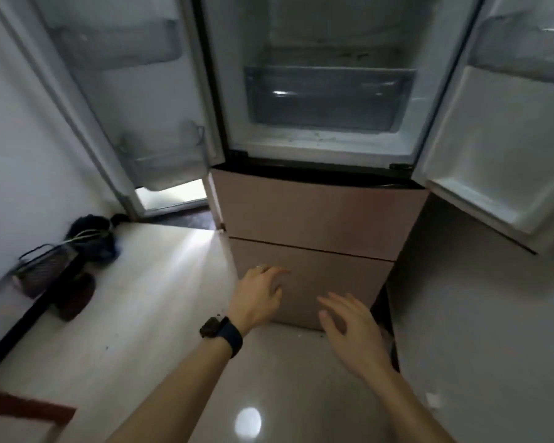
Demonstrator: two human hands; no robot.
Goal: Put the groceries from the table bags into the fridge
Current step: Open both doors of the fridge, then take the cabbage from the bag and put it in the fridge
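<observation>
We face the tall fridge (317,174) straight ahead, with both of its upper doors swung wide. The left white door (125,91) and the right white door (499,148) show their clear inner shelves. Between them the white upper compartment is lit, and a clear plastic crisper drawer (328,97) sits at its back. Below the compartment are two closed pinkish-beige drawer fronts, the upper one (317,209) stacked directly on the lower one (339,270).

Our left hand (256,298) reaches forward in front of the lower drawer front, palm down. Its fingers (277,271) are spread and released, grasping nothing. We cannot tell whether they touch the panel. A black wristwatch (221,334) sits on that wrist. Our right hand (349,327) hangs just beside it, lower and to the right, with its fingers (333,302) also loose, straight and grasping nothing.

Under us lies the glossy pale tiled floor (157,314). By the left wall stand a dark wire mesh basket (45,266), a dark blue bundle of cloth (93,238) and a dark brown slipper (76,297), well apart from the fridge.
</observation>
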